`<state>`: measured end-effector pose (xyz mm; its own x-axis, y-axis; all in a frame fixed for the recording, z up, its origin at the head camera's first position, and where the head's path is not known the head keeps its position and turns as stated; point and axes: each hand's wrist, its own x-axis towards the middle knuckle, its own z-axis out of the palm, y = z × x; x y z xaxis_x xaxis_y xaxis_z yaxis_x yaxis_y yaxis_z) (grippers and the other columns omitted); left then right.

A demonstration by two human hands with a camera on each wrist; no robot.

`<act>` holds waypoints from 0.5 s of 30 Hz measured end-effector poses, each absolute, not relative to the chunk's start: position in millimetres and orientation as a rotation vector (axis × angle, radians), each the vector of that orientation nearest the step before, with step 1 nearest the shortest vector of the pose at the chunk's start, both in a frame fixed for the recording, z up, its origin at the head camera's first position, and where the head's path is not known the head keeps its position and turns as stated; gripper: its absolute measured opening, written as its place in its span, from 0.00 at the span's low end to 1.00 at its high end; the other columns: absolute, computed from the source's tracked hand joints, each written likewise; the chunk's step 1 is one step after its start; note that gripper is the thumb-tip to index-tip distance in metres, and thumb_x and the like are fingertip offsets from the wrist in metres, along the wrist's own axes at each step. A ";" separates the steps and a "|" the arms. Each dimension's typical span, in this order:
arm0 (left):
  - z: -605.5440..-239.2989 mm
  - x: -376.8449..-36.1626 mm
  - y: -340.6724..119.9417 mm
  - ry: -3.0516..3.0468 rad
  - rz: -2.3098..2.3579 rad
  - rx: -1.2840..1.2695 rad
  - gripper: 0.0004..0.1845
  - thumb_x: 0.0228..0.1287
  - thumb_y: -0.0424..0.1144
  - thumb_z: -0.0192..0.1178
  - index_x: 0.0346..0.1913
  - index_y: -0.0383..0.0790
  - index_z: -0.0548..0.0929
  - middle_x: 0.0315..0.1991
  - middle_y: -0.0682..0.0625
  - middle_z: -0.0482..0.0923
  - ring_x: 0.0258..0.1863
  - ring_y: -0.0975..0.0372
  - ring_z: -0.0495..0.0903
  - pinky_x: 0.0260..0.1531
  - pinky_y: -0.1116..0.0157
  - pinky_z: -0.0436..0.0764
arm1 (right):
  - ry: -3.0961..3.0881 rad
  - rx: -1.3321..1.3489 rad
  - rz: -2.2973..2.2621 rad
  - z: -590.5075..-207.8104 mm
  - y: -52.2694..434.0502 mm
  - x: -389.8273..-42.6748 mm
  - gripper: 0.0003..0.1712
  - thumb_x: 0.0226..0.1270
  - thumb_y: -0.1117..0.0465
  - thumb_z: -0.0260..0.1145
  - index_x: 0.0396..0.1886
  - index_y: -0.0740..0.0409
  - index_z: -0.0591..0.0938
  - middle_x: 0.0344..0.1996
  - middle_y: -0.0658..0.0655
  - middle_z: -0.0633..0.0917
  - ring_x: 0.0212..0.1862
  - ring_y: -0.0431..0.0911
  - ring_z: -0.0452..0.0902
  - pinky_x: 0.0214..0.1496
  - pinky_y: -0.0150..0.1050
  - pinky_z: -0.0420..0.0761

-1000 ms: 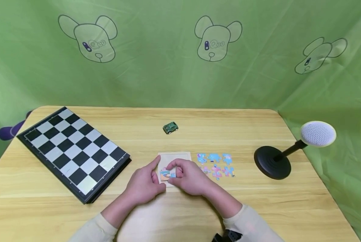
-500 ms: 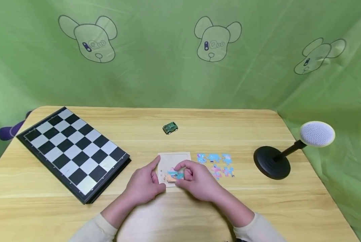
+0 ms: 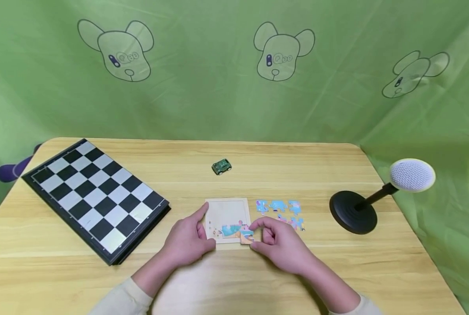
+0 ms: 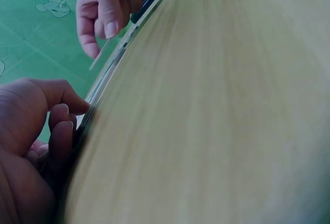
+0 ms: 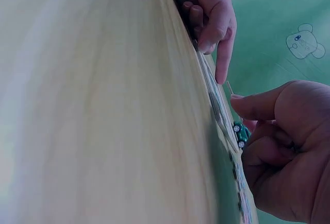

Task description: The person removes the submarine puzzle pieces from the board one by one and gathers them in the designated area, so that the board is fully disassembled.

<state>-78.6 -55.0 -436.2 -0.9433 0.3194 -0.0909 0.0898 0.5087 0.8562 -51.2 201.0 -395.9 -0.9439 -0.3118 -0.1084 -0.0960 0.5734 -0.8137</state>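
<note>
Puzzle piece [image 3: 247, 236] is sitting at the lower right corner of the puzzle tray [image 3: 227, 206], pinched between thumb and forefinger of the right hand [image 3: 279, 243]. Going left to right: the chessboard [image 3: 94, 192] is lying far left; the left hand [image 3: 187, 240] is bracing the tray's left edge, forefinger straight, other fingers curled, holding nothing. Thin, light and stiff-looking, the piece is probably best taken by its edges. Since 1 second ago, the right hand is carrying it rightward across the tray; loose pieces [image 3: 280, 206] are lying beyond.
</note>
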 end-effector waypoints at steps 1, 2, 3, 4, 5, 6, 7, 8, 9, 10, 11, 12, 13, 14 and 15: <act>-436.1 -78.5 -54.9 2.514 1.407 0.347 0.51 0.46 0.33 0.71 0.76 0.32 0.60 0.17 0.58 0.75 0.16 0.65 0.74 0.23 0.64 0.74 | 2.571 -0.336 -1.303 -396.0 203.4 -49.8 0.15 0.61 0.64 0.75 0.47 0.55 0.83 0.16 0.44 0.63 0.21 0.37 0.58 0.45 0.38 0.73; -436.0 -78.4 -54.8 2.513 1.407 0.346 0.51 0.46 0.33 0.71 0.76 0.32 0.60 0.17 0.58 0.75 0.16 0.65 0.74 0.23 0.64 0.74 | 2.578 -0.335 -1.296 -396.2 205.7 -48.7 0.15 0.61 0.64 0.75 0.47 0.56 0.83 0.16 0.44 0.63 0.21 0.37 0.58 0.45 0.37 0.73; -435.9 -78.3 -54.7 2.513 1.407 0.346 0.51 0.46 0.33 0.71 0.76 0.32 0.60 0.17 0.58 0.75 0.16 0.65 0.74 0.23 0.64 0.74 | 2.586 -0.332 -1.291 -396.4 208.1 -47.5 0.15 0.61 0.64 0.75 0.47 0.56 0.82 0.16 0.44 0.63 0.21 0.37 0.58 0.45 0.37 0.73; -435.9 -78.2 -54.7 2.512 1.407 0.345 0.51 0.46 0.33 0.71 0.76 0.32 0.60 0.17 0.58 0.75 0.16 0.65 0.74 0.23 0.64 0.74 | 2.590 -0.329 -1.288 -396.9 210.7 -46.3 0.15 0.61 0.64 0.75 0.47 0.56 0.82 0.17 0.44 0.63 0.21 0.37 0.58 0.45 0.37 0.73; -435.8 -78.2 -54.7 2.512 1.407 0.343 0.51 0.46 0.33 0.71 0.76 0.32 0.60 0.17 0.58 0.75 0.16 0.65 0.74 0.23 0.64 0.74 | 2.596 -0.316 -1.282 -397.4 213.0 -45.3 0.15 0.61 0.64 0.75 0.47 0.56 0.82 0.17 0.44 0.63 0.21 0.36 0.58 0.45 0.37 0.73; -435.7 -78.2 -54.7 2.512 1.405 0.343 0.51 0.46 0.33 0.71 0.76 0.32 0.60 0.17 0.58 0.75 0.16 0.65 0.74 0.23 0.64 0.74 | 2.604 -0.308 -1.274 -398.1 215.4 -44.5 0.15 0.60 0.64 0.75 0.47 0.55 0.82 0.17 0.43 0.63 0.21 0.36 0.58 0.44 0.37 0.73; -435.6 -78.2 -54.7 2.514 1.403 0.342 0.51 0.46 0.33 0.71 0.76 0.32 0.60 0.17 0.58 0.75 0.16 0.65 0.74 0.23 0.64 0.74 | 2.608 -0.297 -1.269 -398.9 217.6 -43.6 0.16 0.60 0.65 0.75 0.46 0.55 0.82 0.17 0.43 0.62 0.21 0.36 0.58 0.46 0.36 0.73; -435.5 -78.2 -54.8 2.516 1.402 0.341 0.51 0.46 0.33 0.71 0.76 0.32 0.60 0.17 0.58 0.75 0.16 0.65 0.74 0.23 0.64 0.74 | 2.612 -0.292 -1.266 -399.7 219.9 -42.9 0.16 0.60 0.66 0.75 0.46 0.55 0.82 0.17 0.43 0.62 0.21 0.36 0.58 0.46 0.36 0.73; -435.4 -78.3 -54.8 2.518 1.401 0.340 0.51 0.46 0.33 0.71 0.76 0.32 0.60 0.17 0.58 0.75 0.16 0.65 0.74 0.23 0.64 0.74 | 2.615 -0.286 -1.264 -400.5 222.0 -42.2 0.16 0.59 0.67 0.75 0.46 0.55 0.82 0.17 0.43 0.62 0.21 0.36 0.58 0.46 0.37 0.73; -435.4 -78.3 -54.8 2.519 1.400 0.339 0.51 0.46 0.33 0.71 0.76 0.32 0.60 0.17 0.58 0.75 0.16 0.65 0.74 0.23 0.64 0.74 | 2.620 -0.282 -1.258 -401.4 224.0 -41.5 0.16 0.59 0.67 0.75 0.46 0.55 0.82 0.17 0.43 0.62 0.21 0.36 0.58 0.47 0.37 0.74; -435.3 -78.3 -54.8 2.520 1.400 0.339 0.51 0.46 0.33 0.71 0.76 0.32 0.60 0.17 0.58 0.75 0.16 0.65 0.74 0.23 0.64 0.74 | 2.623 -0.280 -1.254 -402.1 225.8 -40.8 0.16 0.59 0.67 0.75 0.46 0.55 0.82 0.17 0.43 0.62 0.21 0.35 0.58 0.48 0.37 0.74; -435.3 -78.3 -54.8 2.521 1.400 0.338 0.51 0.46 0.33 0.71 0.76 0.32 0.60 0.17 0.58 0.75 0.16 0.65 0.74 0.23 0.64 0.74 | 2.626 -0.283 -1.248 -402.9 227.5 -40.0 0.16 0.59 0.68 0.75 0.46 0.55 0.82 0.17 0.43 0.62 0.21 0.35 0.58 0.48 0.37 0.75; -435.2 -78.2 -54.8 2.520 1.401 0.337 0.51 0.46 0.33 0.71 0.76 0.32 0.60 0.17 0.58 0.75 0.16 0.65 0.74 0.23 0.64 0.74 | 2.627 -0.282 -1.244 -403.5 229.2 -39.2 0.16 0.59 0.67 0.75 0.46 0.56 0.82 0.17 0.42 0.62 0.21 0.35 0.58 0.47 0.37 0.75; -435.2 -78.2 -54.7 2.519 1.401 0.336 0.51 0.46 0.33 0.71 0.76 0.32 0.60 0.17 0.58 0.75 0.16 0.65 0.74 0.22 0.64 0.74 | 2.629 -0.281 -1.236 -404.1 230.6 -38.4 0.16 0.59 0.67 0.75 0.46 0.56 0.82 0.17 0.42 0.63 0.21 0.35 0.59 0.46 0.37 0.74; -435.3 -78.2 -54.6 2.518 1.402 0.335 0.51 0.46 0.33 0.71 0.76 0.32 0.60 0.17 0.58 0.75 0.16 0.65 0.74 0.22 0.64 0.74 | 2.629 -0.284 -1.232 -404.7 232.0 -37.3 0.16 0.60 0.67 0.75 0.46 0.56 0.82 0.17 0.42 0.63 0.21 0.35 0.59 0.44 0.37 0.74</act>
<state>-78.2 -54.6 -435.3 -0.9449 0.3127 -0.0963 0.0829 0.5136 0.8540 -37.3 232.0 -404.7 -0.9561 -0.2675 -0.1194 -0.0793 0.6289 -0.7734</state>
